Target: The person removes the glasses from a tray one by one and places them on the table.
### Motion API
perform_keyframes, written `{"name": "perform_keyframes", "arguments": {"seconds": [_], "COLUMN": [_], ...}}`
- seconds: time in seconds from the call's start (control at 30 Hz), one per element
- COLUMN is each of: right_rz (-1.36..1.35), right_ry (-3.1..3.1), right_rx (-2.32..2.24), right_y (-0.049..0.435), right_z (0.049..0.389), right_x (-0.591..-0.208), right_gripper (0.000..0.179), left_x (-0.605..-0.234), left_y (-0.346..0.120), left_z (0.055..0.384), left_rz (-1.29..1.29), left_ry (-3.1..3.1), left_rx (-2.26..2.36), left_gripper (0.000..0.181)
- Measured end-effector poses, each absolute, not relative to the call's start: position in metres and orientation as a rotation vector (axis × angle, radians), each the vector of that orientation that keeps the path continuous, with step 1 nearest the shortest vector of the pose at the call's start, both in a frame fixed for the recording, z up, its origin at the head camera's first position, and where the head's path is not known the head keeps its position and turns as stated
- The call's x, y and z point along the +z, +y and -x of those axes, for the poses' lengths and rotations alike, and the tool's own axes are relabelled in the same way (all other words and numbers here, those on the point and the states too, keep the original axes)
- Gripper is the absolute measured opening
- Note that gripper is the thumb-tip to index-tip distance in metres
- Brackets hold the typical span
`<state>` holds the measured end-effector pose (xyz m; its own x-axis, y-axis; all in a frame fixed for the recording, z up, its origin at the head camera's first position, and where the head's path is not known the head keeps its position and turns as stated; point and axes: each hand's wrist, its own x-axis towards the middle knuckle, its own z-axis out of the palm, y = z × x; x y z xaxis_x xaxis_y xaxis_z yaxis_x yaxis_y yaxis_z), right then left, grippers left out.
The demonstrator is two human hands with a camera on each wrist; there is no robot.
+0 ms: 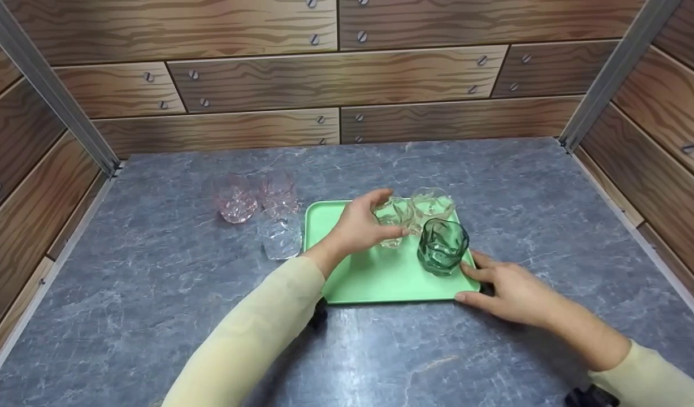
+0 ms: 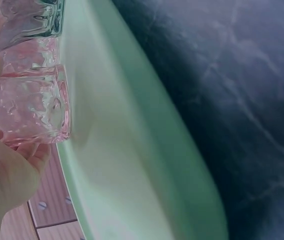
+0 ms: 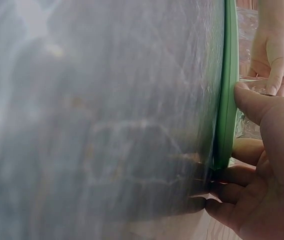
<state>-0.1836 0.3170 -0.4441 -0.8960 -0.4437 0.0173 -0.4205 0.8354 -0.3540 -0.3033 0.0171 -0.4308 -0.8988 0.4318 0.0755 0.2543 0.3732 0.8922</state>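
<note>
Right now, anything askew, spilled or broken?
Nothing stands out. The green glass and two pale glasses stand upright on the green tray; two pink glasses and a clear glass stand left of it. No spill or crack shows, though tiny chips couldn't be seen.

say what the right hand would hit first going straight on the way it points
The right hand holds the corner of the green tray; next in line looks like the dark green glass, though the gap is hard to judge.
</note>
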Motion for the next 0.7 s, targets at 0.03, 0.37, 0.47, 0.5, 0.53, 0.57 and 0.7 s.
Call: {"name": "perform_keyframes", "arguments": {"seconds": [0.03, 0.37, 0.47, 0.5, 0.53, 0.57, 0.7], "right_rz": [0.696, 0.694, 0.695, 0.692, 0.689, 0.686, 0.669], "right_ry": [2.946, 2.938, 2.935, 2.934, 2.934, 2.934, 2.933], "right_rx": [-0.547, -0.545, -0.546, -0.546, -0.545, -0.545, -0.538], "right_y": [0.3170, 0.3163, 0.3161, 0.3162, 0.3162, 0.3163, 0.3166], "right_z": [0.1837, 0.1845, 0.1846, 0.1844, 0.1843, 0.1842, 0.1837], "right_x": [-0.4441, -0.4442, -0.4442, -0.4441, -0.4441, -0.4440, -0.4443], "right_gripper": [0.078, 0.079, 0.079, 0.079, 0.079, 0.079, 0.081], "left_x": [-0.4310, -0.4317, -0.4319, -0.4318, -0.4316, -0.4315, -0.4291], "left_y": [0.0168, 0.0166, 0.0168, 0.0169, 0.0170, 0.0171, 0.0172], "left_z": [0.3033, 0.3029, 0.3023, 0.3020, 0.3015, 0.3012, 0.2985], "left_rz": [-0.617, -0.577, -0.569, -0.568, -0.568, -0.568, -0.557], "left_ry": [2.455, 2.432, 2.433, 2.434, 2.435, 2.437, 2.436], "left_rx": [1.552, 1.598, 1.609, 1.611, 1.611, 1.612, 1.607], "left_gripper": [0.089, 0.087, 0.085, 0.084, 0.084, 0.083, 0.083]}}
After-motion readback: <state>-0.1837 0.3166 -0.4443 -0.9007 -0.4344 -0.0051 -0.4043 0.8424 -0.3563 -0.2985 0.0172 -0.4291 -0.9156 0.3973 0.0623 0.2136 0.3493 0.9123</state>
